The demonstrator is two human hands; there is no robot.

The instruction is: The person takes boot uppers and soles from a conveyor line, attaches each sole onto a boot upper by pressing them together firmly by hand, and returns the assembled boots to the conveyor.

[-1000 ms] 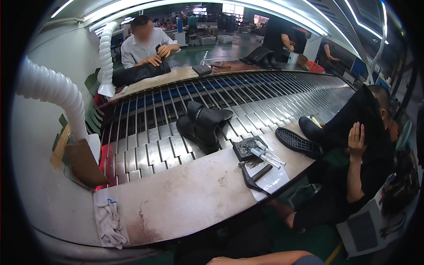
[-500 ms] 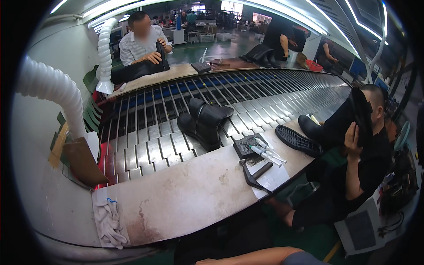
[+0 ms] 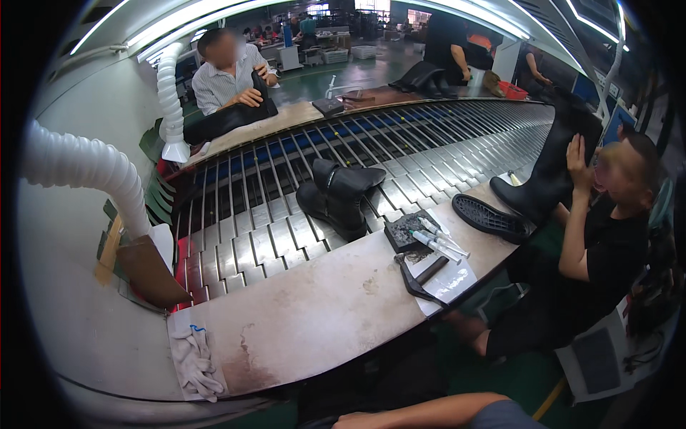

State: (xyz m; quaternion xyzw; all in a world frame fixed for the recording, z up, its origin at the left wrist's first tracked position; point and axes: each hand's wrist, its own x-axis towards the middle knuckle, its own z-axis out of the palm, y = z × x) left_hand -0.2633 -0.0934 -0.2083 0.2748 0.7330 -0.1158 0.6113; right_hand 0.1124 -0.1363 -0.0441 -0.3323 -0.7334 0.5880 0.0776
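Observation:
My right forearm reaches in along the lower edge, and my right hand (image 3: 350, 420) lies there over my dark trousers, partly cut off so its fingers are hidden. My left hand is out of view. In front of me is the pale worktop (image 3: 307, 322). Nearest on it are a hammer (image 3: 418, 282) and several syringes (image 3: 439, 243), beside a dark block (image 3: 409, 231) and a white sheet (image 3: 454, 282). Black boots (image 3: 336, 200) rest on the metal slat conveyor (image 3: 250, 243) beyond. Crumpled white gloves (image 3: 194, 361) lie at the worktop's left end.
At right, a co-worker (image 3: 607, 214) holds a tall black boot (image 3: 547, 164) beside a loose black sole (image 3: 491, 217). Across the conveyor, another person (image 3: 229, 79) handles a black boot (image 3: 229, 118). White ribbed hoses (image 3: 89, 161) hang at left.
The whole view has shifted slightly. At right, the co-worker's head has come out from behind the tall boot, whose shaft has moved. My right forearm shows a little more.

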